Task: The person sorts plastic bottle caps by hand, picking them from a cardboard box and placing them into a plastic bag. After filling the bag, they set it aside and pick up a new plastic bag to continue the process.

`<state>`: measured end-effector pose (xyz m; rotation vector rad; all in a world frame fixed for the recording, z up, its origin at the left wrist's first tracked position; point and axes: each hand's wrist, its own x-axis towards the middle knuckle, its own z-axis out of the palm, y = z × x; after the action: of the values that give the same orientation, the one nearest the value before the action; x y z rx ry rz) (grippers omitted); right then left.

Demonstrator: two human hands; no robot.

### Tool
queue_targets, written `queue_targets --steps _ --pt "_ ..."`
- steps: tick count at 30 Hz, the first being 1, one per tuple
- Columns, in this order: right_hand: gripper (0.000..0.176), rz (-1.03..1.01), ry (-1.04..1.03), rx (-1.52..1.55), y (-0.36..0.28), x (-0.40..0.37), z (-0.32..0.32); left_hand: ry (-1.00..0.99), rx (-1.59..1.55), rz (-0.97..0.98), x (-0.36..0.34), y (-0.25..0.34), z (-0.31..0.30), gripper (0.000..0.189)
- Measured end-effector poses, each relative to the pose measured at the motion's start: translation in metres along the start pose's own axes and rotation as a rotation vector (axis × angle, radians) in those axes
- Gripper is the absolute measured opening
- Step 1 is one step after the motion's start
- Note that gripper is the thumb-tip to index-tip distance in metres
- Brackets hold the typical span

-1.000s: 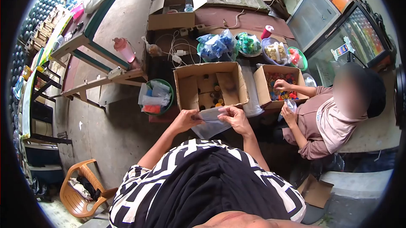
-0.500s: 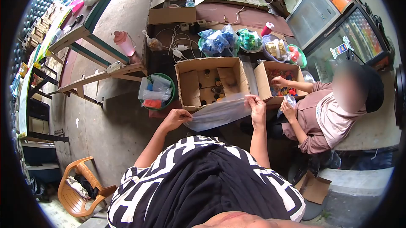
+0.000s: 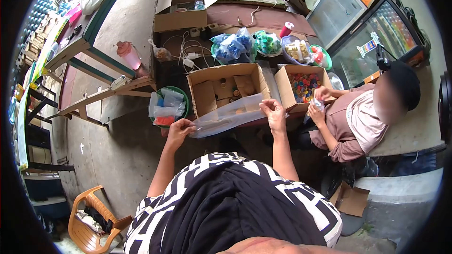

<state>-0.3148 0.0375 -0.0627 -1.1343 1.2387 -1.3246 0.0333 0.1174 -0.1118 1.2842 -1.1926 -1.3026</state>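
A clear plastic bag [image 3: 226,118] is stretched flat between my two hands, in front of a cardboard box [image 3: 200,79]. Its left end is pinched in my left hand [image 3: 181,130]. My right hand [image 3: 274,112] grips the other end near the box's right front corner. Several bottle caps [image 3: 234,95], mostly dark, lie inside the box, partly seen through the plastic. On the left, a green basket [image 3: 185,102] holds filled clear bags [image 3: 169,108].
At the right, a co-worker [image 3: 346,122] holds a small clear bag [image 3: 315,108] by a second cardboard box [image 3: 283,82] of colourful caps [image 3: 305,86]. Basins of bagged caps [image 3: 235,47] and white cables [image 3: 192,49] lie behind. An orange chair [image 3: 89,235] stands lower left.
The bag is pulled straighter and has come up across the box's front edge. The co-worker's hand has left the caps and moved to the small bag. The whole view has shifted slightly.
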Motion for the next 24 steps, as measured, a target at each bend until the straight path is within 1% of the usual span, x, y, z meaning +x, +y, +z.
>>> queue_targets --steps 1,2,4,5,6,7,8,9,10,12,13,14,16,17,18,19,20,22,23,24 --pt "0.018 -0.027 -0.008 0.019 0.009 0.001 0.004 0.016 -0.041 -0.009 0.001 -0.002 -0.002 0.011" --pt "0.027 -0.093 0.024 -0.188 0.018 0.004 0.007 0.033 -0.084 -0.030 0.000 0.001 -0.004 0.011" --pt "0.039 -0.499 0.083 -0.611 0.009 -0.006 0.025 0.060 -0.115 -0.030 0.001 0.009 0.001 0.012" --pt "0.048 -0.593 0.175 -0.843 0.000 -0.018 0.038 0.099 -0.054 -0.004 0.001 0.010 0.002 0.013" --pt "0.043 -0.628 0.152 -0.873 -0.003 -0.024 0.048 0.138 0.009 0.020 0.000 0.010 0.004 0.014" --pt "0.042 -0.532 0.004 -0.821 -0.004 -0.031 0.057 0.140 0.009 0.020 0.001 0.015 0.010 0.014" --pt "0.042 -0.441 -0.138 -0.764 0.002 -0.038 0.065 0.173 0.041 0.061 0.003 0.017 0.019 0.015" --pt "0.042 -0.318 -0.291 -0.624 0.007 -0.046 0.075 0.205 0.072 0.092 0.002 0.021 0.028 0.016" --pt "0.044 -0.194 -0.437 -0.480 0.010 -0.053 0.085 0.197 0.118 0.105 0.005 0.018 0.037 0.016" --pt "0.054 -0.133 -0.533 -0.434 0.008 -0.071 0.103 0.168 0.241 0.229 0.007 0.018 0.053 0.019" --pt "0.061 -0.082 -0.554 -0.478 0.005 -0.076 0.108 0.170 0.299 0.288 0.007 0.025 0.060 0.019" --pt "0.049 -0.078 -0.533 -0.485 -0.001 -0.082 0.111 0.160 0.309 0.282 0.005 0.034 0.066 0.020" --pt "0.030 -0.006 -0.475 -0.379 0.012 -0.081 0.108 0.144 0.376 0.371 0.009 0.031 0.070 0.022" --pt "0.024 -0.037 -0.440 -0.432 0.014 -0.077 0.102 0.139 0.374 0.372 0.009 0.032 0.070 0.022" --pt "0.017 -0.069 -0.395 -0.488 0.010 -0.071 0.096 0.088 0.398 0.333 0.009 0.038 0.070 0.024" --pt "0.015 -0.089 -0.338 -0.501 0.007 -0.068 0.091 0.040 0.425 0.291 0.008 0.043 0.070 0.027" --pt "0.013 -0.115 -0.280 -0.497 0.004 -0.067 0.086 0.029 0.424 0.295 0.008 0.048 0.072 0.027" --pt "0.013 -0.167 -0.174 -0.503 0.004 -0.065 0.078 -0.098 0.343 0.312 0.008 0.053 0.077 0.036" --pt "0.013 -0.125 -0.147 -0.468 0.007 -0.064 0.074 -0.157 0.374 0.314 0.008 0.056 0.080 0.040" --pt "0.013 -0.120 -0.143 -0.468 0.009 -0.064 0.070 -0.162 0.374 0.311 0.008 0.057 0.083 0.040"
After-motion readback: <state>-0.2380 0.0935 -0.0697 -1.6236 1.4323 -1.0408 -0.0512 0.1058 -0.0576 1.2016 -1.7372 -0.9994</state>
